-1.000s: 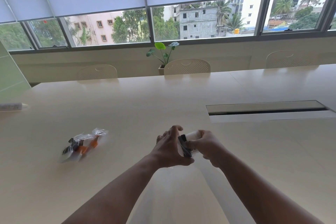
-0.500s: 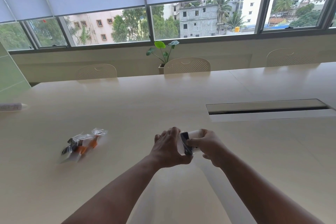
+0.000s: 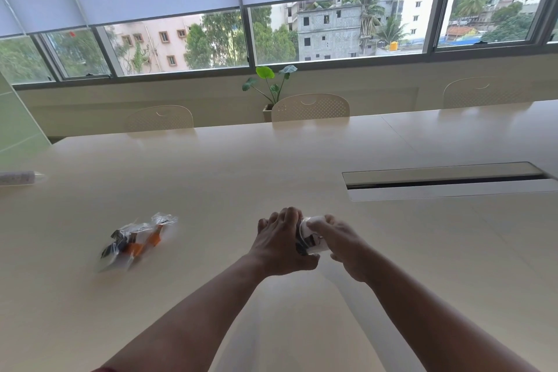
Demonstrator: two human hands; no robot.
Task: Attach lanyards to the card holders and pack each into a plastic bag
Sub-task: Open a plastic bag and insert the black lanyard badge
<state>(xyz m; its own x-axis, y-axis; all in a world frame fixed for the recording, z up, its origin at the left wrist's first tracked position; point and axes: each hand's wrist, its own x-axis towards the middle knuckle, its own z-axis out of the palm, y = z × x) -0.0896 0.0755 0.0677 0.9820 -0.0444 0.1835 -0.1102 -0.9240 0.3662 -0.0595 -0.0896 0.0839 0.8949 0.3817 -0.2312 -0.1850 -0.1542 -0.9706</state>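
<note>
Above the table's middle, my left hand [image 3: 282,243] and my right hand [image 3: 341,243] meet and together grip a small white card holder [image 3: 312,234] with a dark piece, perhaps a lanyard clip, at its near side. Most of it is hidden between my fingers. To the left on the pale table [image 3: 211,178] lie clear plastic bags [image 3: 137,240] packed with orange and black items, apart from both hands.
A long cable slot [image 3: 444,180] is cut into the table at the right. A whitish tube [image 3: 21,177] lies at the far left edge. Chairs [image 3: 310,107] line the far side, with a potted plant [image 3: 268,84] beneath the windows.
Both hands stay together on the card holder and have shifted only slightly; my left fingers now wrap further over it. The packed bags have not moved.
</note>
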